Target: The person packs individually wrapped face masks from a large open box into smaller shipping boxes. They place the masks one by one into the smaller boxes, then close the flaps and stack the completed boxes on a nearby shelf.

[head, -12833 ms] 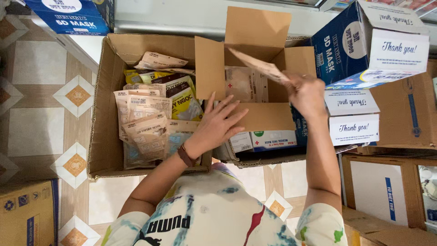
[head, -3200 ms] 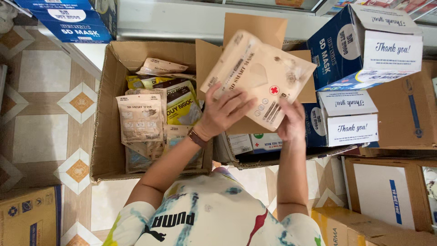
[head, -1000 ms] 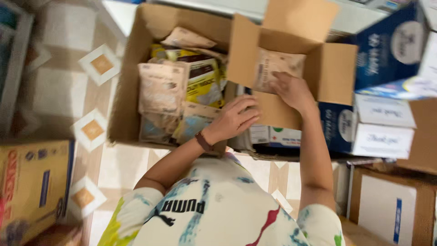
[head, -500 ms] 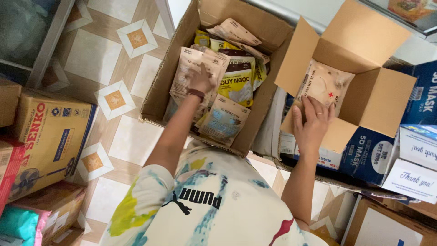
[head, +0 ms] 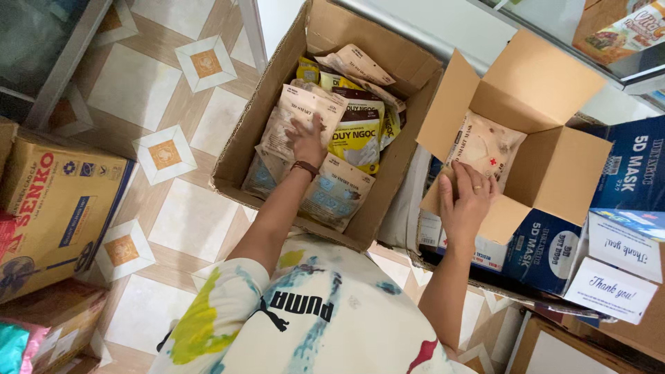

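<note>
My left hand [head: 307, 142] reaches into a large open cardboard box [head: 239, 142] on the tiled floor. Its fingers lie spread on a beige flat packet [head: 296, 111] on top of a heap of packets, and grip nothing. A dark band sits on that wrist. My right hand [head: 465, 202] holds the lower edge of another beige packet with a small red cross [head: 483, 147], which leans inside a smaller open cardboard box [head: 554, 173] to the right. A yellow and brown pouch [head: 359, 131] lies just right of my left hand.
Blue and white cartons [head: 623, 208] are stacked at the right, under and beside the small box. A printed carton with a fan picture [head: 52, 208] stands at the left on the patterned tiles [head: 173, 228]. A metal frame leg [head: 66, 66] crosses the top left.
My left hand went from the large box's near edge onto the beige packet inside it. My right hand set its packet lower into the small box. The view tilted.
</note>
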